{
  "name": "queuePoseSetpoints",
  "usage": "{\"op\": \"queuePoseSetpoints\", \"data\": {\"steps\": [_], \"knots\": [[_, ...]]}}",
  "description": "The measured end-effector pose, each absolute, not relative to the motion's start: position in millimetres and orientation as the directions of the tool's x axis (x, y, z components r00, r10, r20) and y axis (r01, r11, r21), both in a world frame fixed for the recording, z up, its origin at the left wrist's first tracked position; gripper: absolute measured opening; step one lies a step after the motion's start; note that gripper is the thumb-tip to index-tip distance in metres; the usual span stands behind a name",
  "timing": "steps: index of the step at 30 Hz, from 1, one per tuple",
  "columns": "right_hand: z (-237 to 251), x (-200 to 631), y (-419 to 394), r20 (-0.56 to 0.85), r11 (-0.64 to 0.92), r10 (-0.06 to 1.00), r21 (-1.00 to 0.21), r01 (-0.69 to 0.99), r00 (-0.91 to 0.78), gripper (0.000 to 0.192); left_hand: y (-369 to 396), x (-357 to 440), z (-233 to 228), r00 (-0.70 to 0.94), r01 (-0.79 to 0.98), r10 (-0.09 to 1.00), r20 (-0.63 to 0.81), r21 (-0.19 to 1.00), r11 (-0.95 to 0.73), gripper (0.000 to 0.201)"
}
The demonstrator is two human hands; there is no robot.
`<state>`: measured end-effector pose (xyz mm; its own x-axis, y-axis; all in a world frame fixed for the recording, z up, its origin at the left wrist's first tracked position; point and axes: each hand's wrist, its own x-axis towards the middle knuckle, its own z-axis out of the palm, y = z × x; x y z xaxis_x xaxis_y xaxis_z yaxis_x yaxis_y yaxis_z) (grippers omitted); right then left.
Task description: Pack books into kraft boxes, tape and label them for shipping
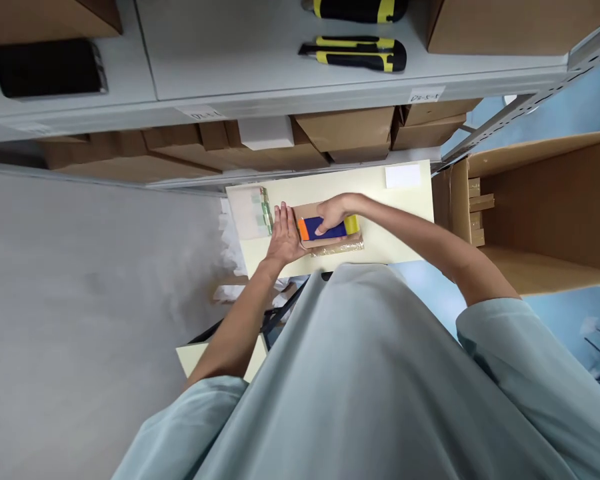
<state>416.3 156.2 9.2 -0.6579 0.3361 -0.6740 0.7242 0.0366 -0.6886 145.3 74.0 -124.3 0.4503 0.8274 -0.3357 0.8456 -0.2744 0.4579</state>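
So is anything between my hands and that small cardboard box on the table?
Nothing visible. The left hand rests flat on the small cardboard box's left end, and the right hand presses a blue tape dispenser directly on top of it.

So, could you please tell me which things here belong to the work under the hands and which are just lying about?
In hand:
- left hand, flat on the small cardboard parcel
- right hand, gripping the blue and orange tape dispenser on that parcel
- pale table beneath

Lying about:
- yellow-black utility knives on the shelf
- black device
- large open carton
- white slip
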Motion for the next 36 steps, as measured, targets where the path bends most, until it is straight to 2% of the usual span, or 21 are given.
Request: {"op": "queuePoseSetpoints", "data": {"steps": [3, 6, 10, 12, 18, 20, 22, 25, 28, 30, 33, 36], "knots": [[13.4, 476.3, 155.2, -0.736, -0.039, 0.263, -0.654, 0.756, -0.624, 0.044, 74.7, 147.6, -121.9, 0.458, 0.850, 0.814, -0.357, 0.445, -0.282, 0.165], [13.3, 553.1, 150.9, -0.814, -0.067, 0.217, -0.564, 0.823, -0.540, 0.060, 75.4, 150.1, -119.5, 0.443, 0.856, 0.815, -0.374, 0.446, -0.261, 0.163], [-1.9, 621.4, 145.9, -0.854, -0.055, 0.354, -0.426, 0.903, -0.381, 0.071, 76.4, 153.1, -117.4, 0.432, 0.861, 0.811, -0.395, 0.447, -0.241, 0.162], [-12.4, 628.6, 145.5, -0.864, -0.040, 0.368, -0.384, 0.922, -0.344, 0.070, 76.5, 154.7, -115.9, 0.418, 0.872, 0.810, -0.412, 0.432, -0.229, 0.160], [-19.1, 590.5, 143.0, -0.908, 0.012, 0.223, -0.362, 0.932, -0.355, 0.060, 75.8, 158.0, -113.4, 0.382, 0.880, 0.823, -0.421, 0.438, -0.185, 0.155], [-13.5, 574.4, 137.9, -0.918, 0.020, 0.213, -0.339, 0.940, -0.336, 0.051, 75.7, 156.6, -116.1, 0.386, 0.874, 0.827, -0.409, 0.450, -0.185, 0.153], [-8.8, 558.6, 129.9, -0.918, 0.049, 0.254, -0.301, 0.952, -0.303, 0.042, 75.7, 154.1, -120.2, 0.403, 0.869, 0.821, -0.404, 0.451, -0.204, 0.153], [-6.1, 534.3, 113.3, -0.892, 0.081, 0.373, -0.243, 0.967, -0.256, 0.034, 75.4, 150.9, -124.8, 0.443, 0.857, 0.810, -0.384, 0.448, -0.256, 0.160], [-5.5, 508.8, 93.8, -0.850, 0.045, 0.492, -0.191, 0.981, -0.188, 0.031, 74.2, 150.9, -122.0, 0.471, 0.845, 0.810, -0.350, 0.443, -0.300, 0.165], [-5.5, 491.9, 81.2, -0.841, -0.060, 0.532, -0.150, 0.987, -0.096, 0.028, 73.4, 152.1, -116.8, 0.486, 0.836, 0.812, -0.323, 0.445, -0.323, 0.164], [-7.2, 469.6, 64.3, -0.810, -0.329, 0.578, -0.121, 0.937, 0.099, 0.031, 73.5, 152.8, -110.2, 0.512, 0.818, 0.810, -0.287, 0.451, -0.357, 0.158], [-7.9, 457.0, 48.1, -0.756, -0.414, 0.633, -0.145, 0.899, 0.170, 0.030, 74.7, 149.3, -107.4, 0.526, 0.809, 0.815, -0.244, 0.440, -0.391, 0.149]]}}
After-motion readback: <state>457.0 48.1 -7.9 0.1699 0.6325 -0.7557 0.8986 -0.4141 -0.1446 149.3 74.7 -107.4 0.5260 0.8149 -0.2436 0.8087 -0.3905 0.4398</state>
